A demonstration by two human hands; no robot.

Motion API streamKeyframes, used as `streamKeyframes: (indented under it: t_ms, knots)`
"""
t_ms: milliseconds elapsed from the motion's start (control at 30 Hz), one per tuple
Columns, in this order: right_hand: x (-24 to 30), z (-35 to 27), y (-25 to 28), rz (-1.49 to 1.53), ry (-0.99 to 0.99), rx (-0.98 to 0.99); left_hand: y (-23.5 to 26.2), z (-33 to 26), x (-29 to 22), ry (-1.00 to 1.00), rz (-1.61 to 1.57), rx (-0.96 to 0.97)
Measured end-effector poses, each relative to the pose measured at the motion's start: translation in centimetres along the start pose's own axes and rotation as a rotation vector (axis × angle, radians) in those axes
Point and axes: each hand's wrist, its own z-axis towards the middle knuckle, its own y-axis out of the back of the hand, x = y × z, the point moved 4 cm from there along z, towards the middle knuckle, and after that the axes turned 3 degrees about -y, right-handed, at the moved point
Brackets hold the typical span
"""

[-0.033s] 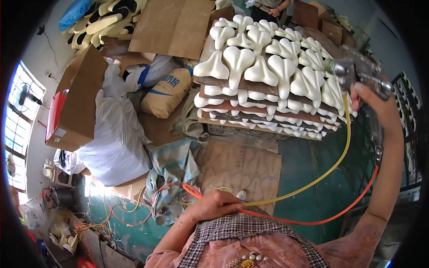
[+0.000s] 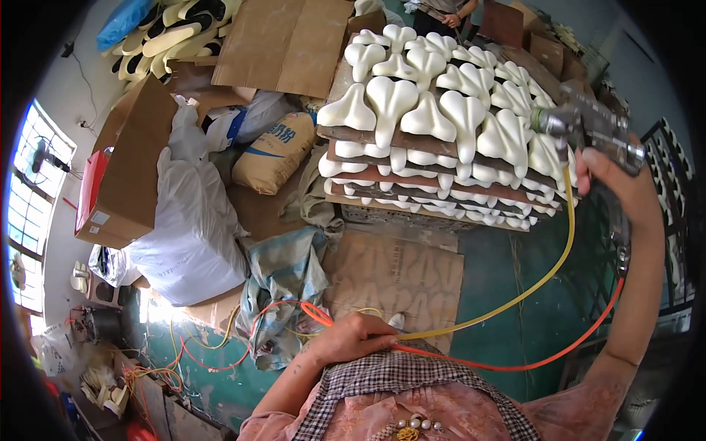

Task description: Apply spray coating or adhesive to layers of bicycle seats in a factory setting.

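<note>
In my right hand is a metal spray gun, raised at the right with its nozzle facing left. The nozzle is close to the white, saddle-shaped foam pads on the top board of a stack. A yellow hose and a red hose hang from the gun and loop down to my waist. There my left hand is closed around the hoses, in front of my checked apron. Its fingertips are partly hidden.
Below the top board lie further boards of pads. Flat cardboard covers part of the green floor. To the left are a white sack, a tan bag and a cardboard box. A dark rack stands right. Someone's hand shows behind the stack.
The spray gun in my right hand has shifted slightly left and down along the pads. My left hand keeps its place on the hoses.
</note>
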Motion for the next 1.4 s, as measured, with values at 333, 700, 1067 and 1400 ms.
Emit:
streamKeyframes:
  t_ms: [333, 700, 1067, 1400]
  knots:
    - [-2.9, 2.4, 3.6, -0.061, 0.086, -0.034, -3.4, 2.5, -0.7, -0.022, 0.037, 0.038]
    - [-1.3, -1.6, 1.2, -0.054, -0.004, -0.07, -1.8, 1.8, -1.0, -0.015, -0.004, 0.124]
    - [-2.8, -2.9, 1.5, 0.098, -0.037, 0.038, -3.3, 5.6, 0.7, -0.03, 0.014, 0.16]
    - [-12.8, -3.1, 12.8, 0.071, 0.032, 0.031, -11.2, 20.0, 3.5, 0.048, 0.093, 0.355]
